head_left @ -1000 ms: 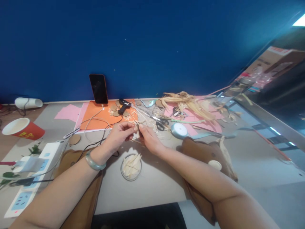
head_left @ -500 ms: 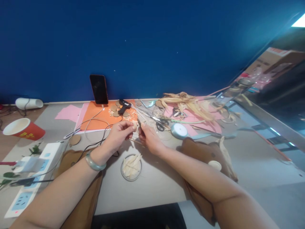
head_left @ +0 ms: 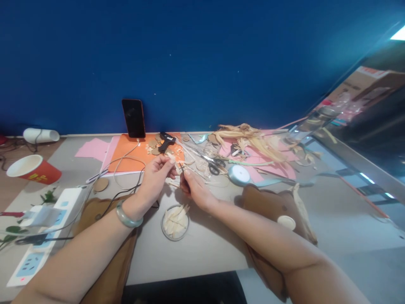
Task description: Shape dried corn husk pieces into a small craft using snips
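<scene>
My left hand (head_left: 158, 174) is closed in a pinch, with a small pale flake (head_left: 173, 157) at its fingertips; the flake looks like dried husk. Just to the right, my right hand (head_left: 198, 189) wraps round a slim dark tool (head_left: 182, 169) whose tip points up toward the left fingers. Whether it is tweezers or small snips, I cannot tell. The two hands are close but apart. Below them stands a round dish (head_left: 162, 231) holding several cream-coloured husk-like pieces (head_left: 176, 220). Pale scraps lie scattered behind the fingers.
Behind the hands lie a black glue gun (head_left: 166, 142), scissors (head_left: 215, 166), a ribbon spool (head_left: 239, 175) and dried husks (head_left: 247, 131). A phone (head_left: 134, 118) leans on the blue wall. At left are a paper cup (head_left: 47, 172), a power strip (head_left: 34, 259) and cables.
My right hand has turned slightly and drawn the dark tool a little left and down. The left hand's fingers have shifted up, and the pale flake shows more clearly. The view has moved slightly.
</scene>
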Motion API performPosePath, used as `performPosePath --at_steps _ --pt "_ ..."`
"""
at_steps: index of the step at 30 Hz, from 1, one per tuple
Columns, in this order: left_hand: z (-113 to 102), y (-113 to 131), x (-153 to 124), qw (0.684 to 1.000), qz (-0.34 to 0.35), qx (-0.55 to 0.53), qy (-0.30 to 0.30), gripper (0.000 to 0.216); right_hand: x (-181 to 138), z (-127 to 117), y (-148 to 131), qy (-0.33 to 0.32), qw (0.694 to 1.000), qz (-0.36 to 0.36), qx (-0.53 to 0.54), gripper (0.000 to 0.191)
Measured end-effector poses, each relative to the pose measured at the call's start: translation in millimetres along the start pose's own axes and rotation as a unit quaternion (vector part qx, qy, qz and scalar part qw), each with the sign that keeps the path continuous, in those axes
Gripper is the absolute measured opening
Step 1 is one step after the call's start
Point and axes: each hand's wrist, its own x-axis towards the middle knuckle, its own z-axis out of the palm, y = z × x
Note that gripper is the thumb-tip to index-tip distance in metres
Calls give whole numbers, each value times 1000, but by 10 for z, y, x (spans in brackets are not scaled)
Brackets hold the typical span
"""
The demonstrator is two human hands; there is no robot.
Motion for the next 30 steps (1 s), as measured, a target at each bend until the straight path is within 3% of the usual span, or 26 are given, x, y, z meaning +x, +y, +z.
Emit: performPosePath --at_steps 8,20,30 --pt "13 -3 -28 1000 7 -9 -23 25 -1 26 28 -3 1000 -3 14 50" --pt "27 30 -25 996 -59 -59 -32 25 20 6 80 4 1000 -19 -4 49" --pt "17 -10 -39 999 -14 -20 -43 24 17 2 74 -12 1000 -10 -1 49"
